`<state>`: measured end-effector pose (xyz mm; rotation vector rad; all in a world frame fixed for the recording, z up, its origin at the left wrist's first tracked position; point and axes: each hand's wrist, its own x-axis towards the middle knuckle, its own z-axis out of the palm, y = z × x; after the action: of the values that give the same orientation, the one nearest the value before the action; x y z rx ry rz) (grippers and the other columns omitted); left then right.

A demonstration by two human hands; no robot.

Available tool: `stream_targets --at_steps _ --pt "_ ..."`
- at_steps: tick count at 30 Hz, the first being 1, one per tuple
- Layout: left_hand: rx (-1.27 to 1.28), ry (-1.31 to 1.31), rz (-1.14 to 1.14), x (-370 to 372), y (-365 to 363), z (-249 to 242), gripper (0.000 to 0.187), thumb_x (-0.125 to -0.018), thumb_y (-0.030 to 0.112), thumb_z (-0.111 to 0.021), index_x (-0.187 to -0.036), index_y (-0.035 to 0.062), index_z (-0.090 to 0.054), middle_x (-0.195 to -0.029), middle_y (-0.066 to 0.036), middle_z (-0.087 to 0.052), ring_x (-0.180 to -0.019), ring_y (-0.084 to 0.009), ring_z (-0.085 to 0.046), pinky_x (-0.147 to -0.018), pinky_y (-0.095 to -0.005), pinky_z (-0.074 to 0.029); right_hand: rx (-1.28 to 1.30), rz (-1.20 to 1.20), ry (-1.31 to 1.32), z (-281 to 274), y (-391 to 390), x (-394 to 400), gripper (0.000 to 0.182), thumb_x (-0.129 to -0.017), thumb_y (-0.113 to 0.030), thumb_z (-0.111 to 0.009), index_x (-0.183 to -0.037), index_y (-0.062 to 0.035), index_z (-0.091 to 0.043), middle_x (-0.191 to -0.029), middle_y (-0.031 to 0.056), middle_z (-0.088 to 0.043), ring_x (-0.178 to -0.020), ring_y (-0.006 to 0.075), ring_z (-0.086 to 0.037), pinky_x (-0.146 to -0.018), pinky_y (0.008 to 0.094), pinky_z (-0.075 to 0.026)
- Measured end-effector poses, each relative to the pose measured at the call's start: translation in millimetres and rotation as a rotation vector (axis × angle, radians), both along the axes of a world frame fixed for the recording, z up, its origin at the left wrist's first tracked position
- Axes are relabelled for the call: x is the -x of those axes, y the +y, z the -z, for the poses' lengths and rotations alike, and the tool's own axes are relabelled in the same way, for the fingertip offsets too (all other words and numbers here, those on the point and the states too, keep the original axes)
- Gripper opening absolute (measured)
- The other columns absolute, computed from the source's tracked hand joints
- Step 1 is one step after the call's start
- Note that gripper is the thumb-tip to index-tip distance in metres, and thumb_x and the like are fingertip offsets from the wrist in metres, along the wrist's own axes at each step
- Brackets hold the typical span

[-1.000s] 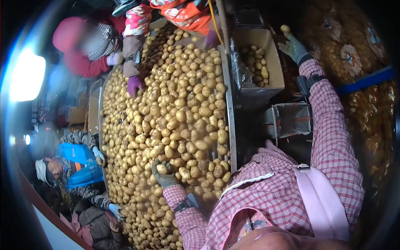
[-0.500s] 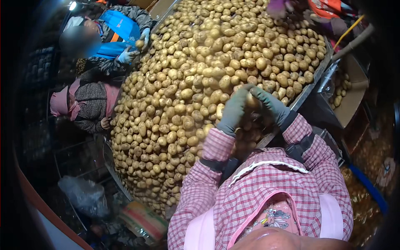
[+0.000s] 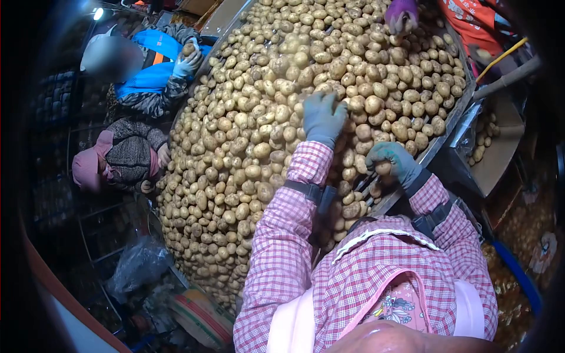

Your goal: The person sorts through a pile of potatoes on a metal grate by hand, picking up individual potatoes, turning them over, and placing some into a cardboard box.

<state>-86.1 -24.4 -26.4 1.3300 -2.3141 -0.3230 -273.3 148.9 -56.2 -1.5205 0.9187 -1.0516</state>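
Note:
A large heap of potatoes (image 3: 247,150) fills the broad table before me. My left hand (image 3: 322,119), in a grey-green glove, reaches out over the heap. Its fingers are apart and touch the potatoes at the tips; nothing shows in its grip. Nearer my body, by the table's right edge, my right hand (image 3: 398,161) wears a matching glove. Its fingers curl around a single potato (image 3: 383,168), partly covered by the glove. Below that hand, a small gap between potatoes shows dark table surface.
A metal rim (image 3: 432,141) borders the heap on the right. Beyond it stands a cardboard box (image 3: 503,150) holding some potatoes. Co-workers stand at the left, one in a blue apron (image 3: 144,79); another's purple-gloved hand (image 3: 402,16) is at the top. A plastic bag (image 3: 140,265) lies lower left.
My hands were together around a potato and have separated. The left has moved forward and left onto the heap; the right has drawn back towards me, with a potato in it.

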Motion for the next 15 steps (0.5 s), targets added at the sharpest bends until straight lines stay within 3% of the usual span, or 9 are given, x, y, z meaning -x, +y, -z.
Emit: stream_targets --at_steps 2,4,5,7,9,10,12,13,15 --pt "-0.190 0.020 0.091 17 -23 -12 0.033 -0.086 0.037 -0.075 -0.104 0.0094 -0.078 -0.120 -0.011 -0.070 -0.116 -0.0328 -0.059 -0.101 -0.0431 -0.047 -0.205 0.058 -0.144 1 2 3 0.035 -0.085 -0.016 -0.064 -0.115 0.0000 -0.072 -0.091 0.0071 -0.071 -0.083 0.0193 -0.069 -0.079 0.0308 -0.055" --pt "-0.101 0.042 0.048 36 -59 -16 0.034 -0.086 0.036 -0.075 -0.108 0.0107 -0.077 -0.123 -0.011 -0.069 -0.118 -0.0325 -0.060 -0.102 -0.0425 -0.047 -0.276 0.044 -0.128 -19 2 12 0.045 -0.091 -0.013 -0.056 -0.133 0.0006 -0.064 -0.089 0.0047 -0.069 -0.077 0.0152 -0.069 -0.077 0.0269 -0.054" --pt "-0.057 0.054 0.023 46 -73 -17 0.034 -0.087 0.036 -0.075 -0.110 0.0114 -0.077 -0.124 -0.012 -0.069 -0.118 -0.0323 -0.060 -0.103 -0.0422 -0.047 -0.282 0.068 -0.110 -25 1 15 0.044 -0.092 -0.013 -0.055 -0.133 0.0010 -0.064 -0.089 0.0050 -0.069 -0.077 0.0152 -0.069 -0.078 0.0272 -0.054" --pt "-0.182 -0.101 -0.045 66 -89 -15 0.046 -0.087 0.035 -0.074 -0.126 0.0119 -0.068 -0.127 -0.014 -0.068 -0.120 -0.0324 -0.060 -0.107 -0.0426 -0.046 -0.297 0.114 -0.073 -30 0 20 0.042 -0.094 -0.011 -0.054 -0.133 0.0016 -0.064 -0.088 0.0057 -0.070 -0.076 0.0153 -0.069 -0.080 0.0278 -0.054" --pt "-0.319 -0.264 -0.050 83 -103 -2 0.054 -0.087 0.034 -0.074 -0.135 0.0127 -0.063 -0.128 -0.016 -0.067 -0.122 -0.0324 -0.059 -0.110 -0.0433 -0.044 -0.555 0.114 -0.348 -19 -2 25 0.040 -0.099 -0.011 -0.055 -0.136 0.0043 -0.059 -0.096 0.0088 -0.070 -0.079 0.0173 -0.071 -0.077 0.0305 -0.058" --pt "-0.312 -0.247 -0.024 85 -112 1 0.057 -0.087 0.030 -0.071 -0.138 0.0085 -0.058 -0.121 -0.015 -0.069 -0.113 -0.0293 -0.065 -0.100 -0.0393 -0.052 -0.630 0.119 -0.452 -18 -3 27 0.040 -0.100 -0.011 -0.055 -0.136 0.0050 -0.058 -0.099 0.0098 -0.070 -0.080 0.0179 -0.072 -0.076 0.0309 -0.060" --pt "-0.843 0.317 -0.090 81 -107 -21 0.053 -0.087 0.026 -0.068 -0.136 0.0056 -0.059 -0.113 -0.015 -0.069 -0.103 -0.0252 -0.068 -0.090 -0.0345 -0.056 -0.870 0.194 -0.680 -28 -3 30 0.040 -0.100 -0.010 -0.057 -0.136 0.0073 -0.055 -0.107 0.0130 -0.069 -0.079 0.0193 -0.072 -0.069 0.0310 -0.063" --pt "-1.102 0.603 -0.119 79 -107 -39 0.052 -0.088 0.024 -0.067 -0.135 0.0041 -0.060 -0.110 -0.015 -0.070 -0.099 -0.0231 -0.070 -0.085 -0.0321 -0.058 -0.827 0.226 -0.704 -26 -5 32 0.040 -0.100 -0.010 -0.057 -0.137 0.0072 -0.054 -0.108 0.0131 -0.069 -0.078 0.0189 -0.072 -0.069 0.0304 -0.063" --pt "-1.335 0.907 0.196 55 -136 -12 0.048 -0.087 0.017 -0.063 -0.133 0.0008 -0.060 -0.101 -0.013 -0.068 -0.087 -0.0191 -0.070 -0.073 -0.0251 -0.058 -0.752 0.300 -0.758 -21 -4 35 0.041 -0.100 -0.010 -0.057 -0.138 0.0069 -0.054 -0.112 0.0134 -0.068 -0.077 0.0179 -0.072 -0.070 0.0293 -0.063"
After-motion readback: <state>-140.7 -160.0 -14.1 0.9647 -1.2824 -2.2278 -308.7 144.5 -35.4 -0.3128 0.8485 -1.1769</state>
